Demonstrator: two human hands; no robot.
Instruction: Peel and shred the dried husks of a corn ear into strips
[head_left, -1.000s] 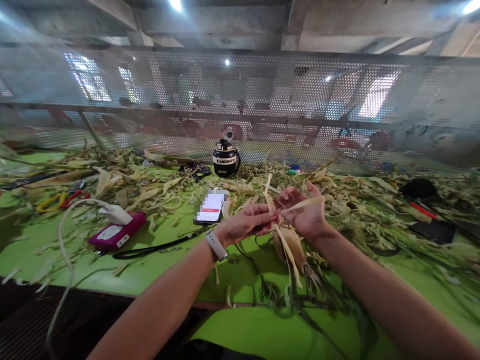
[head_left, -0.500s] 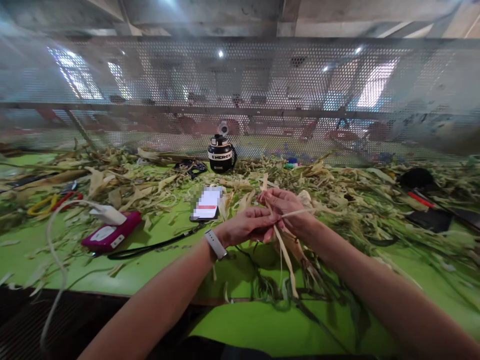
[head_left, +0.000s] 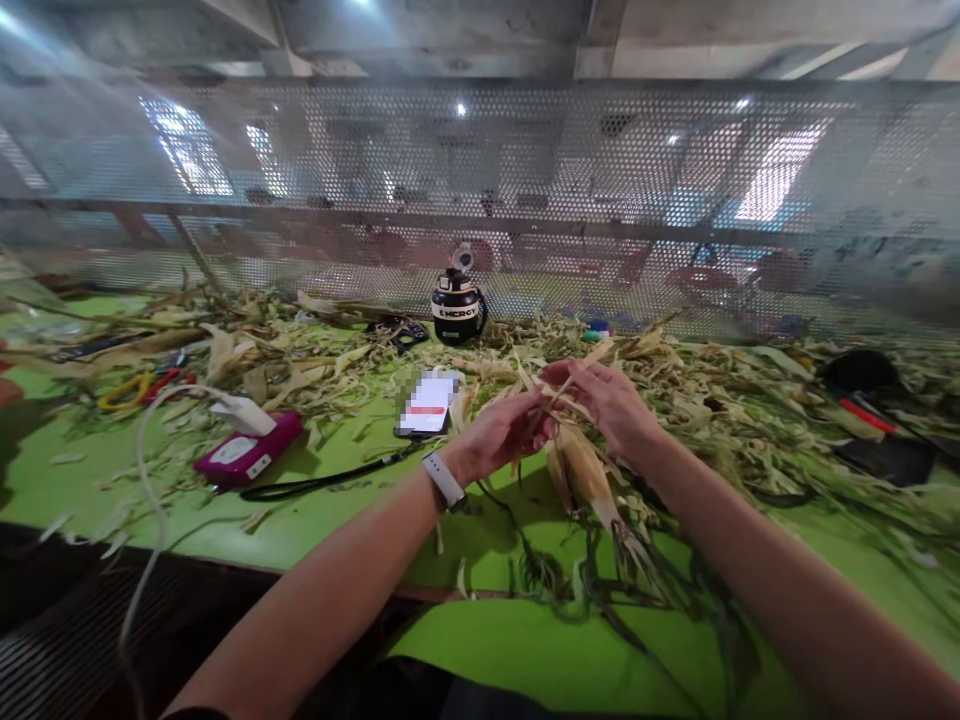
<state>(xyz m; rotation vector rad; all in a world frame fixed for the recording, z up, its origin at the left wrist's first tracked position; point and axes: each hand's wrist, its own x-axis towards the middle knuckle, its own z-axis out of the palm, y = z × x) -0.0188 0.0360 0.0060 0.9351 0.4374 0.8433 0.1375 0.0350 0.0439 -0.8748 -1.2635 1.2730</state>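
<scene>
My left hand (head_left: 510,428), with a pale watch strap (head_left: 444,480) at its wrist, has its fingers closed on a thin dry husk strip (head_left: 541,412). To its right, my right hand (head_left: 613,402) pinches dry strips of the same kind, one end sticking up past its fingers. Both hands are close together, and strips cross between them. Just under them lies a bundle of dry corn husk (head_left: 589,470), pale and leafy, its frayed end toward the table's front edge. The inner fingertips are partly hidden.
Shredded husks (head_left: 690,400) cover much of the green table (head_left: 337,530). Left of my hands lie a phone (head_left: 426,402), a magenta power box (head_left: 247,452) with a white plug and cable, and scissors (head_left: 127,390). Behind stand a black jug (head_left: 456,308) and a perforated metal screen (head_left: 525,180).
The long strip that hung below my hands is now drawn up between them. My right hand has moved slightly right, apart from the left. The view has turned a little left.
</scene>
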